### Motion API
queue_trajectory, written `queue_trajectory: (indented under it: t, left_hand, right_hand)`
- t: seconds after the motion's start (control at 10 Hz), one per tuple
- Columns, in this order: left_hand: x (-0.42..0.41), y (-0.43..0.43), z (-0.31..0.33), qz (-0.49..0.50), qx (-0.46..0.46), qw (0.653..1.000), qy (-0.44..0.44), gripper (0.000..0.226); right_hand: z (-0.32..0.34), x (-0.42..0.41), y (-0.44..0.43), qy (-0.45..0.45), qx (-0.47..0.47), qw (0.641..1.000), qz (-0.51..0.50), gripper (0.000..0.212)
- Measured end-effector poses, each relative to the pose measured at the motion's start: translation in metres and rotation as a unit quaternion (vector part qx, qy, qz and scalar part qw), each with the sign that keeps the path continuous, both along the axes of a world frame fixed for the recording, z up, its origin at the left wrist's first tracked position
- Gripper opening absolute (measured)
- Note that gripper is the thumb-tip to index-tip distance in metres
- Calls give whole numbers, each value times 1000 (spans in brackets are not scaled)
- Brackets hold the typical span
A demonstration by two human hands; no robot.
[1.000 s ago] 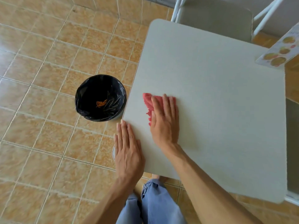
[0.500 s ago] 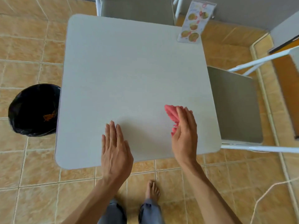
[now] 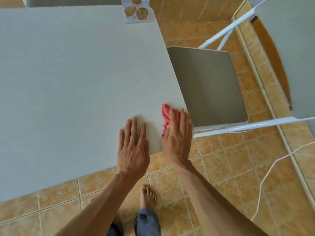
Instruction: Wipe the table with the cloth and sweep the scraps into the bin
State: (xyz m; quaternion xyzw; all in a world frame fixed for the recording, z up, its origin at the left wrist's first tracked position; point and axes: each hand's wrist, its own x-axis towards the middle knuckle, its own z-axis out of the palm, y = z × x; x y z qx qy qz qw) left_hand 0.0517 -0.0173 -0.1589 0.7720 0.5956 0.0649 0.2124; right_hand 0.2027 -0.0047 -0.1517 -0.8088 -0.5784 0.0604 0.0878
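A pale grey square table [image 3: 71, 79] fills the left and middle of the head view. My right hand [image 3: 177, 135] presses flat on a crumpled red cloth [image 3: 166, 113] at the table's near right corner; most of the cloth is hidden under my fingers. Just left of it, near the front edge, my left hand [image 3: 133, 147] lies flat on the table, fingers apart, holding nothing. The bin is out of view. I see no scraps on the table.
A grey folding chair [image 3: 209, 86] with white tubes stands against the table's right side. A laminated menu card [image 3: 136, 11] stands at the far right corner. A white cable [image 3: 265, 178] runs across the orange tiled floor. My bare foot [image 3: 147, 196] is below the table edge.
My right hand has slid the cloth from the table's left side, beside the bin, across to the near right corner. My left hand followed rightwards. The black bin has left the view.
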Motion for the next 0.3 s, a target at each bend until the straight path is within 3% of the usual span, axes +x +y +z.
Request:
queue_trajectory:
  t: [0.1,0.2,0.3]
  left_hand:
    - [-2,5,9,-18,-31,999,29,58]
    - [-8,13,52,-9,-101,994,35,59]
    - [-18,27,117,3,-108,994,30,57]
  right_hand:
    - [6,8,2,5,-64,998,11,64]
    - [36,9,-1,29,-149,988,37,58]
    - [89,9,10,51,-174,980,79,55]
